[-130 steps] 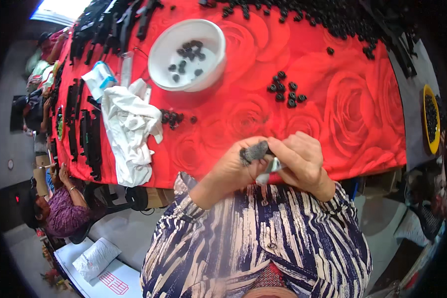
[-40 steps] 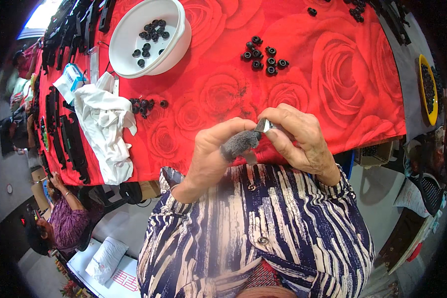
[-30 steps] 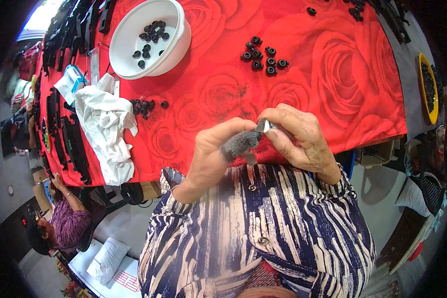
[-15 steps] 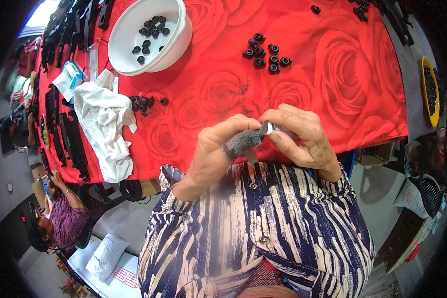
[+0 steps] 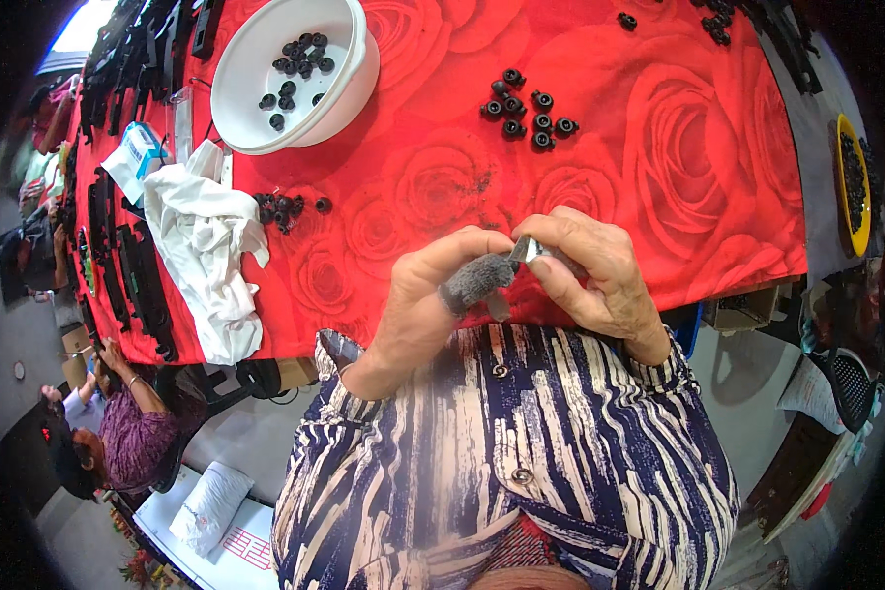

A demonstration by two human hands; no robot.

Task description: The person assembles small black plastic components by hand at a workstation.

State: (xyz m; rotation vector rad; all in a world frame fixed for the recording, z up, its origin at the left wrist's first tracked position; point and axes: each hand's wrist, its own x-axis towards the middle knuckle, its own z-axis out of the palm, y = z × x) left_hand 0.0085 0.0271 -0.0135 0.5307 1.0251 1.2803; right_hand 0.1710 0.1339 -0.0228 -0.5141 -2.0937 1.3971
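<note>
My two hands meet in front of my chest, over the table's near edge. My right hand (image 5: 605, 277) is closed, pinching a small flat metal blade (image 5: 521, 250) between thumb and fingers. Facing it, my left hand (image 5: 418, 295) is curled closed, with a grey fuzzy covering (image 5: 480, 279) around a finger. The blade's tip lies against the left fingertips; whatever they pinch there is hidden. Beyond my hands, several small black round parts (image 5: 529, 110) lie loose on the red rose-patterned tablecloth (image 5: 698, 167).
A white bowl (image 5: 359, 93) with several black parts stands at the far left. Below it are more black parts (image 5: 281, 210) and a white cloth (image 5: 202, 261). Long black pieces (image 5: 143, 285) line the left edge. A yellow tray (image 5: 858, 241) sits at right; another person (image 5: 138, 433) is at lower left.
My hands hold nearly the same place, and the blade has tilted slightly at the left fingertips. The black parts and bowl lie as before.
</note>
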